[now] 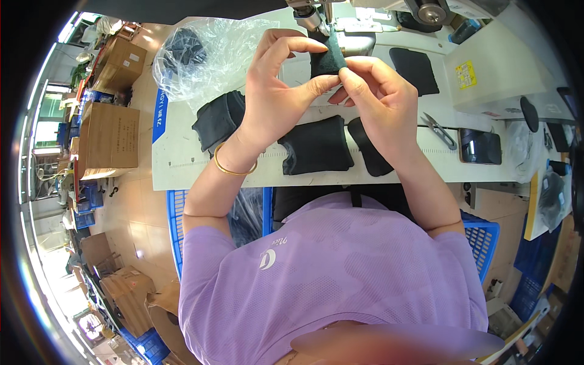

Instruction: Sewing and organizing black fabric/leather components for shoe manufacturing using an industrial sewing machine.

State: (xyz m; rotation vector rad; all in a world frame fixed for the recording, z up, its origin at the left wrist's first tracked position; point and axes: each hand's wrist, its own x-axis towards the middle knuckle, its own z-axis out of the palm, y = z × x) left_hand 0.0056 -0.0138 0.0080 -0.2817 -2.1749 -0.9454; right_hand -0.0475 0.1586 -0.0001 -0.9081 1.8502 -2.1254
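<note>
Our left hand (274, 100) and right hand (383, 100) pinch dark cloth (329, 59) at the sewing machine (311, 19), apparently mid-work; whether black pieces (319, 146) toward the table (176, 173)'s near edge are done, we can't tell.

I can see both forearms (210, 188) stretched forward. The left hand (271, 88) arches, thumb (315, 89) and forefinger (303, 44) apart; the right hand (382, 97) pinches close beside it.

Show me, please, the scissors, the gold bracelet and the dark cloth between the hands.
Scissors (438, 129): head view, near the pivot.
Gold bracelet (235, 173): head view, lower curve.
Dark cloth (328, 61): head view, middle of visible face.
</note>
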